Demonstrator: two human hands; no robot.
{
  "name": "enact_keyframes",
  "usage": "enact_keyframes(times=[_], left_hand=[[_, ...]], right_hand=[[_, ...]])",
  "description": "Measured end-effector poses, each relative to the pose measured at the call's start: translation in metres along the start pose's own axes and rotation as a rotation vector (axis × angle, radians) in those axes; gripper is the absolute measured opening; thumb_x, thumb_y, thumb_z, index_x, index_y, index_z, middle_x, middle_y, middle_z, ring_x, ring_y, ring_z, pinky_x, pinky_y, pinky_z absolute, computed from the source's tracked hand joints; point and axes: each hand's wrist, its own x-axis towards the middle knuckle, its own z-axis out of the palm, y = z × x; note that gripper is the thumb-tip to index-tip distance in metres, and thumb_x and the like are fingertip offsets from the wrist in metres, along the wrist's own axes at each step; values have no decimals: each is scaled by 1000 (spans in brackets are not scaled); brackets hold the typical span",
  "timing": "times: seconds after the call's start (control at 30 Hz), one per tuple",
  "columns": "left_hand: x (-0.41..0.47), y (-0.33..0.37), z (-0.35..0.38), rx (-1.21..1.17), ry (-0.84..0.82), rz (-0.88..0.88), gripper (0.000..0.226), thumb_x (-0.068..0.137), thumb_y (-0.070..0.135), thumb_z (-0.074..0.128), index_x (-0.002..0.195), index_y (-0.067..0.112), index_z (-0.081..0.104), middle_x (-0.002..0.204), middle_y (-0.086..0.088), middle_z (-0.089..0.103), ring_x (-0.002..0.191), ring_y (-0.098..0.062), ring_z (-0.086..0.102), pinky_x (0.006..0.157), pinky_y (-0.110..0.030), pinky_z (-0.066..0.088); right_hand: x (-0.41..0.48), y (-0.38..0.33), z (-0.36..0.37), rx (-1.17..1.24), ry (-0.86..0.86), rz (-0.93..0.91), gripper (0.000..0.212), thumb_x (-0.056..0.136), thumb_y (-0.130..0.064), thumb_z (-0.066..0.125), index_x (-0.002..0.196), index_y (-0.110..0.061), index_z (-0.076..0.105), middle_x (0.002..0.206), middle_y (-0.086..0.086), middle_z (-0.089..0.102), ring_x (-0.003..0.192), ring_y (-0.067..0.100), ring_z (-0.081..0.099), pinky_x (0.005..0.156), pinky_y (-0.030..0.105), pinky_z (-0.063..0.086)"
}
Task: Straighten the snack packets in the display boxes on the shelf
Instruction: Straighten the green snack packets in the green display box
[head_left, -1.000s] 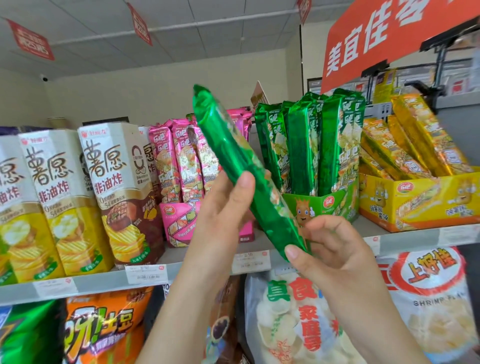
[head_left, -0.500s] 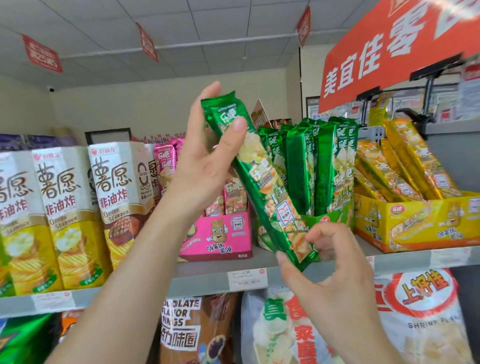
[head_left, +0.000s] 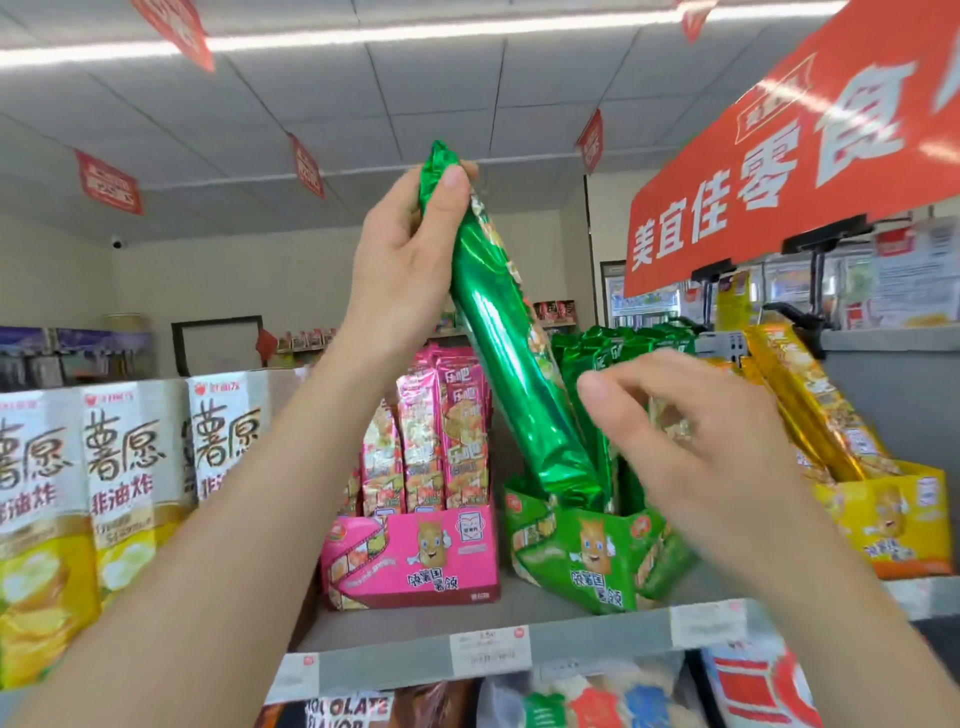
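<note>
My left hand (head_left: 410, 260) grips the top of a long green snack packet (head_left: 511, 364), which leans to the left with its lower end inside the green display box (head_left: 587, 556). More green packets (head_left: 618, 353) stand upright in that box. My right hand (head_left: 696, 441) is in front of those packets with fingers loosely spread, blurred, apart from the held packet. A pink display box (head_left: 415, 561) with upright pink packets (head_left: 447, 436) stands to the left. A yellow display box (head_left: 898, 525) holds slanted yellow packets (head_left: 810, 405) to the right.
White and yellow chip boxes (head_left: 119, 483) line the shelf at the left. The grey shelf edge (head_left: 597, 649) carries price tags. Bagged snacks fill the shelf below. A red sign (head_left: 779, 171) hangs at the upper right above a grey counter.
The green packet has gone from in front of the shelf down into the green box. My right hand let go of its lower end. My left hand slid up to its top.
</note>
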Motion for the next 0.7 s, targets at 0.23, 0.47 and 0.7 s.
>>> enact_keyframes(times=[0.23, 0.47, 0.7], left_hand=[[21, -2, -17, 125, 133, 235, 24, 102, 29, 40, 117, 21, 57, 91, 20, 56, 79, 13, 51, 74, -9, 40], [33, -5, -23, 192, 320, 370, 24, 104, 28, 37, 115, 14, 54, 85, 22, 51, 78, 10, 50, 74, -11, 38], [49, -12, -21, 335, 339, 286, 43, 104, 34, 33, 137, 7, 42, 110, -6, 62, 97, -17, 59, 84, -34, 48]], right_hand=[[105, 16, -6, -190, -326, 15, 28, 94, -26, 58, 121, -25, 65, 117, -12, 66, 108, 3, 57, 86, 15, 35], [127, 22, 30, -523, -875, 1, 44, 96, -52, 44, 137, -37, 48, 140, -4, 55, 124, 21, 51, 106, 40, 39], [111, 31, 10, -393, -774, 53, 39, 84, -37, 64, 122, -32, 62, 125, -12, 61, 112, 14, 60, 96, 31, 46]])
